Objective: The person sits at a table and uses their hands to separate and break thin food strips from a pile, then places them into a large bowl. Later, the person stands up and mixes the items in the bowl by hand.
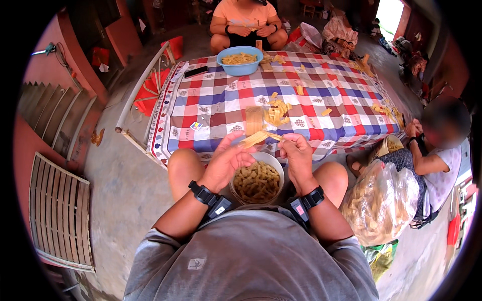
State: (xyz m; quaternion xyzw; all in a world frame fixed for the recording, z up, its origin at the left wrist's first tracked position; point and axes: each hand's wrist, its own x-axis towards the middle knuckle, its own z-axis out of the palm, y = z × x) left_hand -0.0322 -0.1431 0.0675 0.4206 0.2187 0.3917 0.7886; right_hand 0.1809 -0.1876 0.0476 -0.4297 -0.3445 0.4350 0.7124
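Between my two hands, above the table's near edge, stretches a pale yellow strip that looks like tofu skin (255, 139). Its wide folded end lies at the fingers of my left hand (224, 159). My right hand (297, 154) pinches the narrow, twisted end between thumb and fingertips. Below, between my knees, a white bucket (277, 164) holds many small yellow knotted pieces (257, 181). Just beyond my hands a small wooden board (254, 116) lies on the table, with a pile of cut yellow strips (277, 113) beside it.
A checked cloth covers the low table (211, 118). On it are a blue basin (237, 65) of strips and a black phone (196, 71). One person (246, 22) sits opposite; another (442, 155) sits at right, near a large clear bag (384, 200). A slatted rack (60, 213) leans at left.
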